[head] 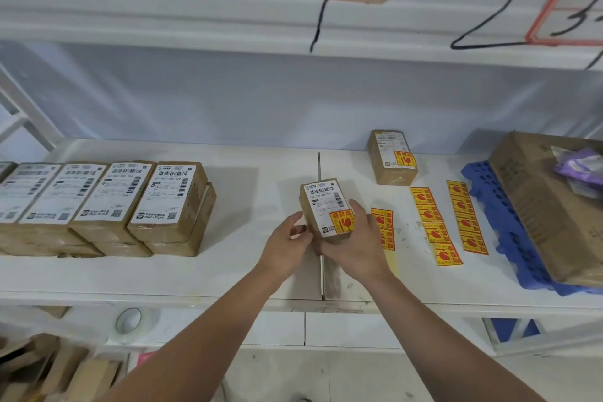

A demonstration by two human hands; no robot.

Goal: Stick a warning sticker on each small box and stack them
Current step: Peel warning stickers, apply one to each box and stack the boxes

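Between left hand [287, 240] and right hand [356, 246] — small box [321, 202].

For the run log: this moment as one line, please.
held box: stickered | left hand: grips it | right hand: grips it | done box: on shelf | sticker strips: on shelf

Cannot read the fine print on the box [321, 206] label. Cannot see its near end behind the right hand [354, 248], nor part of the sticker strip [382, 219] just right of it. Far left, lose the stack [98, 202] at the frame edge; far right, the carton [535, 206].
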